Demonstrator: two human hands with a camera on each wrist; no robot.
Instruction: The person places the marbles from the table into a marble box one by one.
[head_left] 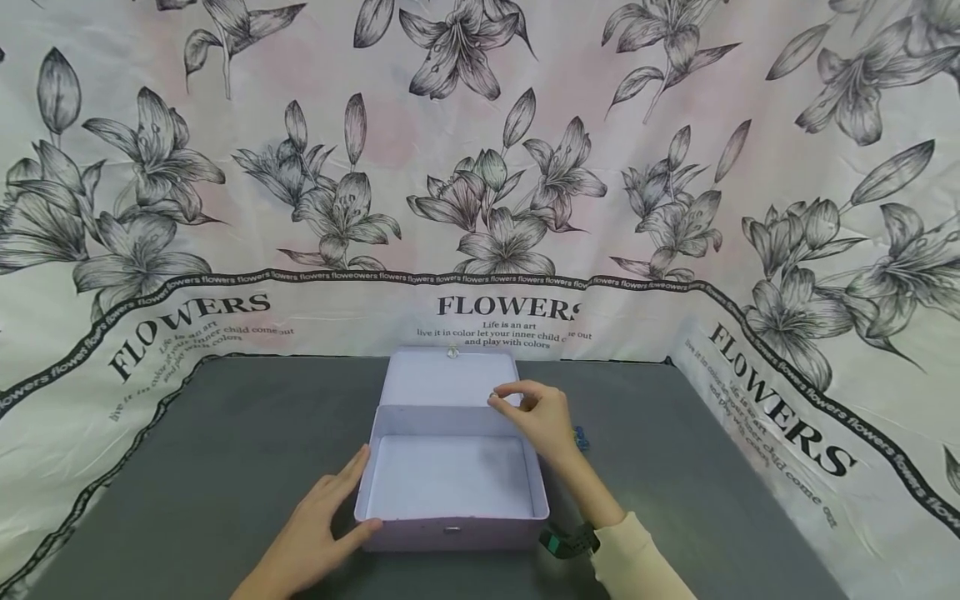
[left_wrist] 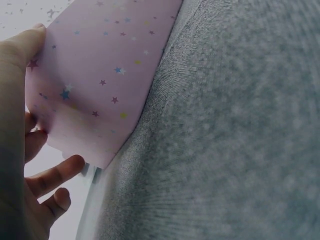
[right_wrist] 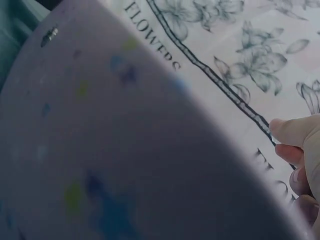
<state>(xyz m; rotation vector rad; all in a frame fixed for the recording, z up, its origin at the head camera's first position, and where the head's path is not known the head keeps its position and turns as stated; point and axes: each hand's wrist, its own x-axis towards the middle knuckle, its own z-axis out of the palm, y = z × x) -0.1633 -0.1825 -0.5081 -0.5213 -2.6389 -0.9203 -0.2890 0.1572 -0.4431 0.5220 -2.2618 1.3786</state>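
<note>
Below and leftward of the right hand [head_left: 536,417] sits the lilac box [head_left: 450,475], its long axis left to right, its lid [head_left: 450,379] tipped back. The left hand [head_left: 311,521] is nearer, touching the left end, fingers spread apart. The right thumb and forefinger hover above the back right, 2 tips close together; whether they pinch anything, I cannot tell. Around lies the grey worktop [head_left: 247,450].

Two hands: left hand [head_left: 322,517] at eight o'clock, right hand [head_left: 543,412] at two, around one open box [head_left: 450,479]. One tiny pinched item [head_left: 492,397]; one blue object [head_left: 582,438], three o'clock; one wristband [head_left: 570,542], four o'clock; three "FLOWERS" headings [head_left: 510,307], ten, one and three.
</note>
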